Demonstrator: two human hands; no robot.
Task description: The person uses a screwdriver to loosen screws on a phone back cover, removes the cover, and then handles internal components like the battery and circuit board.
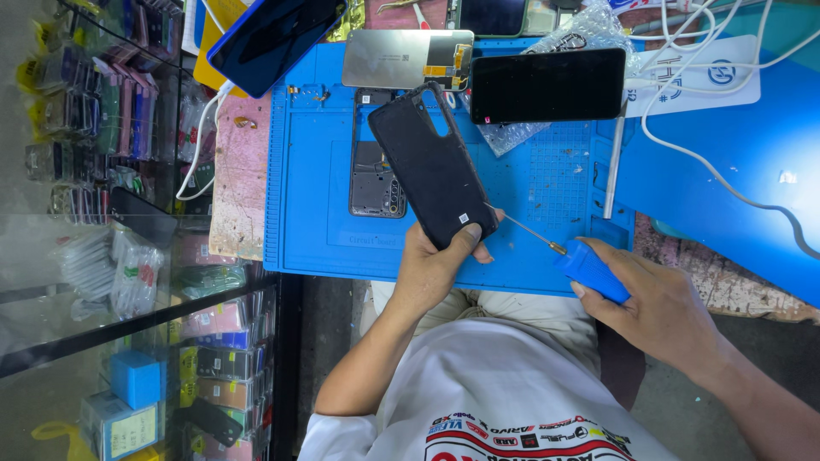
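1. Black plastic fills my left hand (431, 269): I pinch the lower end of a phone's back cover (431, 165) between thumb and fingers, and the cover rises at a slant from my grip over the blue work mat (312, 145).
2. The cover's camera cut-out sits at its far end, and a small white sticker shows near my thumb.
3. My right hand (658, 303) is closed around the blue handle of a screwdriver (572, 256), fingers wrapped tight on it.
4. The screwdriver's thin metal shaft points left toward the cover's lower right corner; its tip lies just beside that corner, and I cannot tell if it touches.
5. Under the cover, flat on the mat, lies an opened phone frame (374, 175), its inner parts showing; the cover hides its right side.
6. Beyond it, at the mat's far edge, a grey display panel (408, 58) lies face down with a small flex at one corner.
7. To the right of that a dark phone (547, 84) lies screen up on a piece of bubble wrap (589, 30).
8. A blue-black phone (273, 34) rests tilted at the far left corner, off the mat's edge.
9. A slim metal rod (613, 166) lies along the mat's right side, and white cables (683, 94) loop over the blue surface further right.
10. On my left stands a glass display case (111, 256) stocked with packaged accessories.
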